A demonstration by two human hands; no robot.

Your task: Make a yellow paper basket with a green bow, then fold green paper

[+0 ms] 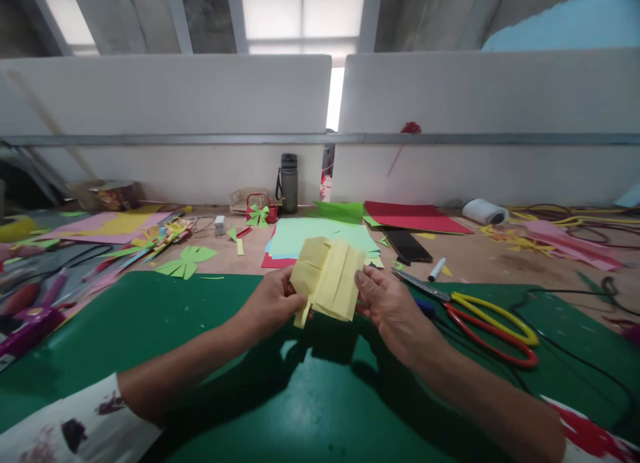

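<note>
Head view: left fingers (pixel 296 303) and right fingers (pixel 369 286) pinch folded yellow paper (pixel 334 279), a capped bottle (pixel 289 188) beyond, contents hidden.

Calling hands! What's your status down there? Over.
Left hand and right hand gripping yellow paper. Paper creased, held above green mat. Scissors off to the right, not blocking it.

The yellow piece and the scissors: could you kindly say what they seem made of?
The yellow piece looks like matte paper, being thin and creased. The scissors show shiny grey blades, probably steel, and smooth, coloured handles, perhaps plastic.
</note>
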